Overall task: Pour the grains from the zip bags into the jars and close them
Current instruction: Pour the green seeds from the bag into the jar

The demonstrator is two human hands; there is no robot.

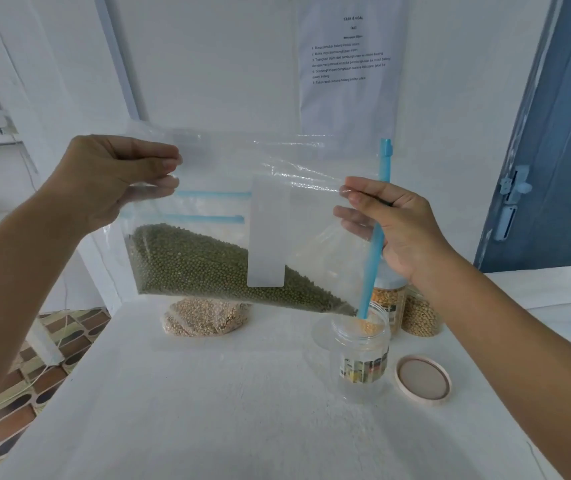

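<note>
A clear zip bag (228,209) with green grains (201,268) hangs tilted above the table, its blue zip strip (376,244) running down at the right. My left hand (111,181) pinches the bag's upper left corner. My right hand (391,223) grips the bag at the zip edge. The bag's lower right corner sits at the mouth of an open clear jar (362,355) with a picture label. The jar's beige lid (423,380) lies flat to its right. No green grains show inside the jar.
A bag of pale grains (204,318) lies on the white table (208,410) behind the held bag. Two filled jars, one orange (389,303) and one tan (421,317), stand behind the open jar. A tiled floor (28,375) lies beyond the left table edge.
</note>
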